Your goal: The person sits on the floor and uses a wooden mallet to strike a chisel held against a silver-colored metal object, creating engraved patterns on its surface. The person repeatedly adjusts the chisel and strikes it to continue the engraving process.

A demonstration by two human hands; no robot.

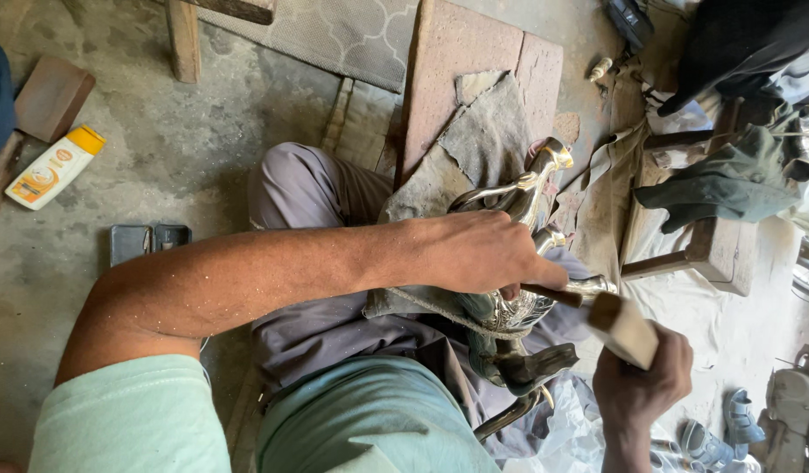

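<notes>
1. While the person sits with a silver metal pitcher (520, 263) across the lap, the left hand (474, 254) lies curled over its engraved body, fingers wrapped round a thin brown-handled tool (558, 295) whose tip rests on the metal; the pitcher's curved handle and spout point away from the body.
2. Low at the right, the right hand (641, 381) is closed in a fist round a wooden mallet (622, 326); its block head hangs just beside the tool's end.
3. Under the pitcher a grey cloth (483, 144) drapes over a reddish wooden board (457, 52); grey trousers (308, 188) cover the raised knee.
4. Well apart on the concrete floor (186, 149) lie a white bottle with a yellow cap (54, 166) and a dark flat case (148, 241).
</notes>
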